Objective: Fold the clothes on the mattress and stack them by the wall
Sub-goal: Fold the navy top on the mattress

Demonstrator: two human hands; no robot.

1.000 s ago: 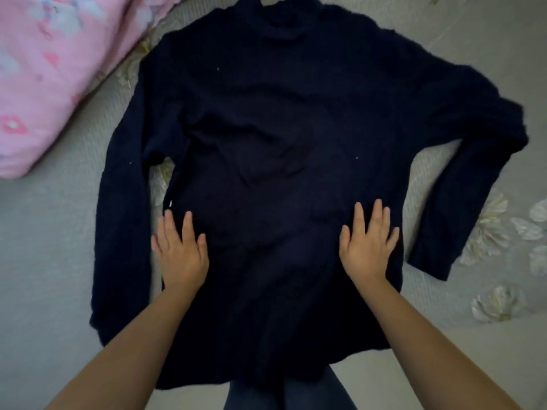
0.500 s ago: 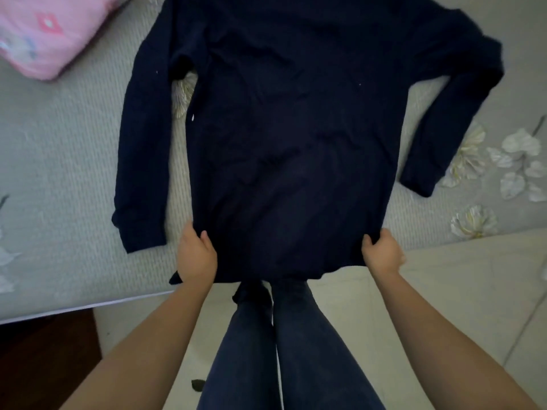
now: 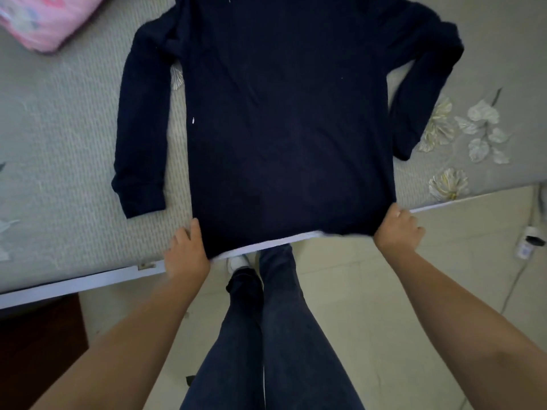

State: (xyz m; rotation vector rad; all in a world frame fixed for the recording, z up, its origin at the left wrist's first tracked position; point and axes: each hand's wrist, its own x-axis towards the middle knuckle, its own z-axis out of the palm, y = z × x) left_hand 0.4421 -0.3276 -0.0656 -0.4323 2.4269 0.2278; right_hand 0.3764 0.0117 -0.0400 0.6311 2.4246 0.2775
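Observation:
A dark navy long-sleeved sweater (image 3: 284, 119) lies spread flat on the grey mattress (image 3: 59, 173), neck away from me, hem at the mattress's near edge. Its left sleeve runs straight down beside the body; its right sleeve bends at the elbow and points down. My left hand (image 3: 185, 251) grips the hem's left corner. My right hand (image 3: 398, 229) grips the hem's right corner, fingers curled round the cloth. The hem is stretched taut between both hands.
A pink flowered pillow (image 3: 44, 19) lies at the top left of the mattress. The mattress has leaf prints at the right. Below its white edge (image 3: 74, 284) are pale floor tiles, my legs in dark jeans (image 3: 266, 335), a dark wooden piece (image 3: 35, 344) and a white plug (image 3: 529, 242).
Both hands slid from flat on the sweater's body down to its hem and took hold of the corners. The sweater's body now lies smoother and is drawn toward the mattress edge.

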